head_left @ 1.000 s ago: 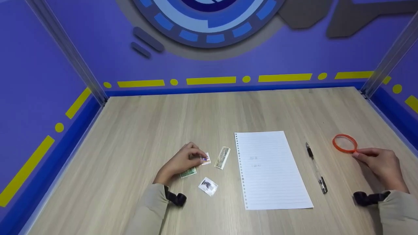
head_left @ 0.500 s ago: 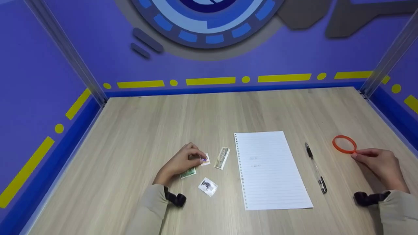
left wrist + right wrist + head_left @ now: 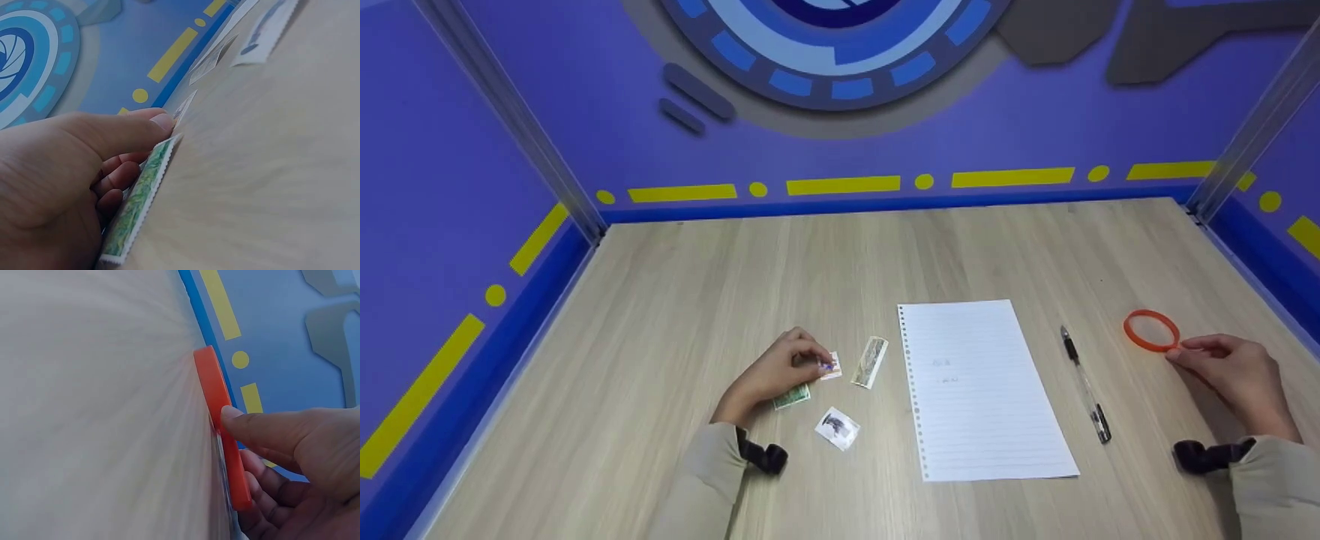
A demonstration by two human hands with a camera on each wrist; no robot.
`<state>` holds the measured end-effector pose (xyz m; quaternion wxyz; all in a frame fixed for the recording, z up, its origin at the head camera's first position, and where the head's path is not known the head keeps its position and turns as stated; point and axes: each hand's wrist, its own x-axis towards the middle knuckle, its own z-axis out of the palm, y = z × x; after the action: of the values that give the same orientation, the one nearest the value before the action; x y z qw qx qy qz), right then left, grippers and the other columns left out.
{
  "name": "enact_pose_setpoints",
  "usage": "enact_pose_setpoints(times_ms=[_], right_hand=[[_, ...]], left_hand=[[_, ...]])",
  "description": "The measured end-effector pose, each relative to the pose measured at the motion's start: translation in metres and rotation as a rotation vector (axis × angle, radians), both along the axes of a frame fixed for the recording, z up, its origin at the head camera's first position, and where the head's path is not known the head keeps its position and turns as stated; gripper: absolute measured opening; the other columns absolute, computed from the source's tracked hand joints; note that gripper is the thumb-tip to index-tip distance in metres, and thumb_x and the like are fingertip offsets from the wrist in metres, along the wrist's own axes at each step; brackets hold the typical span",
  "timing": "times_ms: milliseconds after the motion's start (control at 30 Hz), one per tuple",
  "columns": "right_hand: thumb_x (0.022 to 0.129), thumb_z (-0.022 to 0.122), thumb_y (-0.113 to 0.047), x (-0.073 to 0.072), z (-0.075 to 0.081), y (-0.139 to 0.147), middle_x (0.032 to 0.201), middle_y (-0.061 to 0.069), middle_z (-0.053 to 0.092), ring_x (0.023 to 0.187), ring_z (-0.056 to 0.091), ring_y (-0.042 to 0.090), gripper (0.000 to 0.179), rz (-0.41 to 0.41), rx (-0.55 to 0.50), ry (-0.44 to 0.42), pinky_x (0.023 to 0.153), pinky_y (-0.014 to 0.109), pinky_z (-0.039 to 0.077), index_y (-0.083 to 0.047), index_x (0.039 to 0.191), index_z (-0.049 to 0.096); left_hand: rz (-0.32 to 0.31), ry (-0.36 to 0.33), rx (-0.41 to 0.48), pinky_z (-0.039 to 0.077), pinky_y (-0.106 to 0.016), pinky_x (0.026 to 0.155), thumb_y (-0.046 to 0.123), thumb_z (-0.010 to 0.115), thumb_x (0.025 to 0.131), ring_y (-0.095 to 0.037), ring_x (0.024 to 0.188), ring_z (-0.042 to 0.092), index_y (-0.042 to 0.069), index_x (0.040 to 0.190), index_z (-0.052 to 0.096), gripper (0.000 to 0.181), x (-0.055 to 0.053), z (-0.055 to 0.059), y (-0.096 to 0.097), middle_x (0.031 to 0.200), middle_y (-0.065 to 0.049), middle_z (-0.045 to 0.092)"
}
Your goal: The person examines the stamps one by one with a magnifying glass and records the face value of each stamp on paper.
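Note:
My left hand [image 3: 777,369] pinches a small postage stamp [image 3: 833,366] with a purple and orange picture by its left edge, between thumb and fingertips. Partly under that wrist lies a green stamp [image 3: 792,397]; its perforated border shows in the left wrist view beneath the fingers. A narrow, long stamp [image 3: 871,363] is just to the right, and a white stamp with a dark figure [image 3: 837,429] lies nearer the front. At the far right, my right hand [image 3: 1234,375] holds an orange magnifying glass [image 3: 211,385] by its handle, thumb on top, the round lens tilted close over the table.
A lined sheet of paper [image 3: 990,427] with punched holes and faint handwriting lies between the hands. Right of it is a black-gripped clear pen [image 3: 1086,386]. Blue-purple panels [image 3: 840,161] wall the wooden table [image 3: 720,277] at the back and sides.

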<state>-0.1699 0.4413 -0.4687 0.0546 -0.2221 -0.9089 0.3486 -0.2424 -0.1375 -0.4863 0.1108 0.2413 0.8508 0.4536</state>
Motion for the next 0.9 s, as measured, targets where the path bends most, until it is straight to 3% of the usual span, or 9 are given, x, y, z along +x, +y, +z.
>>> enact_pose_setpoints(times_ms=[133,200,367,633,767,900], right_hand=[[0.088,0.067,-0.036,0.000,0.003,-0.004,0.081,0.001,0.059,0.060,0.049,0.009,0.053,-0.017,-0.003,0.003,0.047,0.025,0.047,0.006,0.119,0.058],[0.089,0.066,-0.036,-0.001,0.004,-0.005,0.081,-0.002,0.060,0.061,0.050,0.010,0.051,-0.001,0.003,0.013,0.047,0.026,0.048,0.005,0.118,0.059],[0.088,0.067,-0.037,-0.002,0.007,-0.005,0.075,-0.014,0.059,0.062,0.051,0.004,0.050,0.059,0.027,0.068,0.049,0.022,0.049,0.006,0.114,0.062],[0.089,0.068,-0.032,-0.004,0.010,-0.010,0.073,-0.019,0.058,0.060,0.060,0.000,0.045,0.119,-0.005,0.106,0.051,0.022,0.053,0.005,0.113,0.062],[0.089,0.068,-0.032,-0.006,0.015,-0.014,0.080,-0.010,0.062,0.061,0.060,-0.001,0.045,0.134,-0.002,0.106,0.051,0.021,0.053,0.004,0.114,0.062],[0.088,0.068,-0.035,-0.009,0.019,-0.017,0.094,0.003,0.065,0.066,0.050,-0.011,0.044,0.159,0.048,0.106,0.056,0.012,0.049,0.001,0.113,0.065]], left_hand=[[0.004,-0.006,-0.001,0.038,-0.024,0.083,0.008,0.066,0.087,-0.015,0.095,0.046,0.011,0.099,0.072,0.014,0.000,0.000,0.000,0.103,-0.004,0.053],[0.000,0.002,0.000,0.038,-0.024,0.082,0.008,0.067,0.087,-0.015,0.095,0.046,0.011,0.099,0.072,0.013,0.000,0.000,0.000,0.103,-0.004,0.054],[0.005,-0.002,0.003,0.037,-0.022,0.080,0.011,0.067,0.088,-0.015,0.094,0.044,0.011,0.099,0.072,0.012,0.000,-0.001,0.000,0.103,-0.003,0.053],[0.014,0.008,0.002,0.040,-0.023,0.082,0.013,0.065,0.091,-0.014,0.094,0.049,0.011,0.099,0.071,0.011,0.000,0.003,0.000,0.103,-0.004,0.056],[0.035,0.017,-0.009,0.044,-0.025,0.082,0.013,0.063,0.091,-0.014,0.092,0.052,0.011,0.101,0.070,0.012,0.001,0.007,-0.001,0.103,-0.004,0.059],[0.063,0.001,-0.007,0.045,-0.025,0.082,0.013,0.062,0.092,-0.014,0.092,0.054,0.011,0.105,0.069,0.015,0.001,0.012,0.001,0.104,-0.003,0.058]])
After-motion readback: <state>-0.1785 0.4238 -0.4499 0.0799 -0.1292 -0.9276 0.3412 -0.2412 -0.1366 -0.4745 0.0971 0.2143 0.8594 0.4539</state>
